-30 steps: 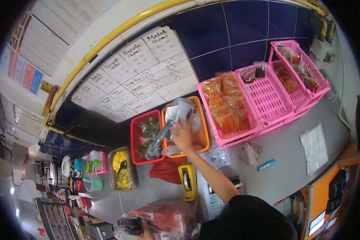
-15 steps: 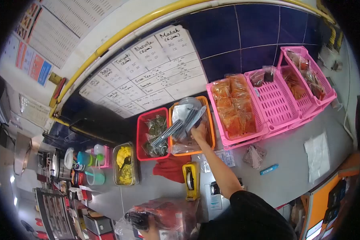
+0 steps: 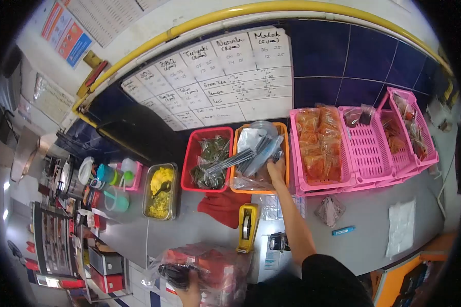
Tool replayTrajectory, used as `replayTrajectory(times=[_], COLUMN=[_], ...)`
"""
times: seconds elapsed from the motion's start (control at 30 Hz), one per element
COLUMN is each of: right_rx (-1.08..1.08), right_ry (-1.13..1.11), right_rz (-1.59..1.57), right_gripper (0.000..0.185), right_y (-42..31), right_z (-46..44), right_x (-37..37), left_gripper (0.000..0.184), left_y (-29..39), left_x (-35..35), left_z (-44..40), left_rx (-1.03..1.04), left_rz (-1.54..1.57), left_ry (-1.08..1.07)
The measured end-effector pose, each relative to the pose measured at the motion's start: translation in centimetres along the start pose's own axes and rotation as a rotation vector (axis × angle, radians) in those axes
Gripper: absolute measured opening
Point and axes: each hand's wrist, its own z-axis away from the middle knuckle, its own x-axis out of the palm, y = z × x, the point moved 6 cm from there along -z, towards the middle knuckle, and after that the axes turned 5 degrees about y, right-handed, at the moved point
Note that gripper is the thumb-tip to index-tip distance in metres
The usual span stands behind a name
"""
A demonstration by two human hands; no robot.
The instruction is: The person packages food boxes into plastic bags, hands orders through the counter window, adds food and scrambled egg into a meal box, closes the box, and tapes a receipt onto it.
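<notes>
Bag [image 3: 225, 262], clear plastic, red contents: at the tabletop [image 3: 363, 220]'s near edge; we judge it soft and slippery, best taken by gathered film. Left hand [image 3: 189, 291]: closed around a dark bundle [image 3: 174, 275], against the bag. Tape dispenser [image 3: 247, 227], yellow: beyond, lengthwise away from us. Right hand [image 3: 277, 170]: in the orange bin [image 3: 287, 153]; fingertips partly hidden, so we cannot tell whether it grips. Slim packets [image 3: 251, 154]: across that bin, long axis slanting, nearer ends pointing left over the red bin [image 3: 205, 189]; probably light, stiffish, best held mid-length.

Glossy plastic bag [image 3: 223, 263], matt cloth [image 3: 221, 209]
</notes>
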Motion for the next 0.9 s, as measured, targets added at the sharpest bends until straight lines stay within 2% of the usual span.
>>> replayTrajectory(times=[0.07,0.13,0.17,0.2,0.23,0.27,0.33,0.4,0.47,0.53,0.57,0.6,0.63,0.7,0.77,0.8,0.83,0.9], right_rx=[-0.069,-0.034,-0.017,0.002,-0.01,-0.011,-0.208,-0.209,-0.143,-0.34,-0.338,-0.429,-0.323,-0.41,-0.457,-0.517,-0.58,-0.582], right_ry=[-0.02,-0.078,-0.175,-0.269,-0.326,-0.326,-0.497,-0.59,-0.678,-0.65,-0.713,-0.683,-0.728,-0.887,-0.916,-0.928,-0.935,-0.937], right_rz=[-0.285,-0.259,-0.161,-0.064,-0.121,-0.119,-0.071,0.031,0.145,0.3,0.334,0.362,0.354,0.304,0.322,0.318,0.312,0.401], right_gripper=[0.065,0.059,0.057,0.055,0.051,0.051,0.049,0.049,0.047,0.038,0.04,0.044,0.038,0.028,0.024,0.019,0.015,0.016], right_y=[0.7,-0.6,-2.0,-2.4,1.0,1.3,-0.1,-1.6,-4.2,-4.3,-4.3,-5.5,-5.8,-5.9,-5.7,-6.2,-7.2,-8.4], right_z=[1.5,3.5,4.5,5.2,4.3,4.4,5.3,6.0,7.4,6.9,6.8,6.6,6.4,5.8,6.8,7.0,7.0,6.7], right_x=[-0.9,-2.5,-3.0,-3.2,-1.1,-1.4,-0.7,-1.1,-1.7,-1.1,-0.3,-0.7,-1.3,-0.8,-1.0,-1.3,-1.5,-1.3], left_gripper=[0.042,0.039,0.036,0.036,0.036,0.035,0.035,0.034,0.028,0.026,0.028,0.031,0.031,0.035,0.054,0.059,0.061,0.062], left_y=[0.7,0.4,-0.5,-1.0,-1.3,-1.5,-1.4,0.0,3.1,3.6,4.0,4.2,4.7,6.4,6.6,6.0,5.3,4.1], left_x=[0.6,0.5,-0.5,-0.8,-0.9,-1.1,-1.1,-1.2,-0.3,-1.6,-2.0,-2.9,-5.0,-7.1,-10.0,-11.8,-13.3,-15.3], left_z=[0.3,0.6,0.3,0.1,0.0,0.0,0.2,0.6,1.3,2.0,1.8,2.1,2.8,4.0,3.9,3.7,3.0,1.8], left_rx=[0.008,-0.129,-0.123,-0.13,-0.12,-0.108,-0.069,-0.03,-0.085,-0.028,0.092,0.199,0.171,0.214,0.225,0.214,0.254,0.248], left_rz=[0.031,0.108,-0.023,-0.023,0.025,0.073,0.071,0.068,0.092,-0.024,0.029,0.076,0.048,0.281,0.412,0.427,0.532,0.549], left_ry=[-0.015,-0.034,-0.019,-0.025,-0.046,-0.063,-0.059,-0.017,-0.096,-0.122,-0.133,-0.153,-0.096,-0.119,0.021,0.117,0.123,0.146])
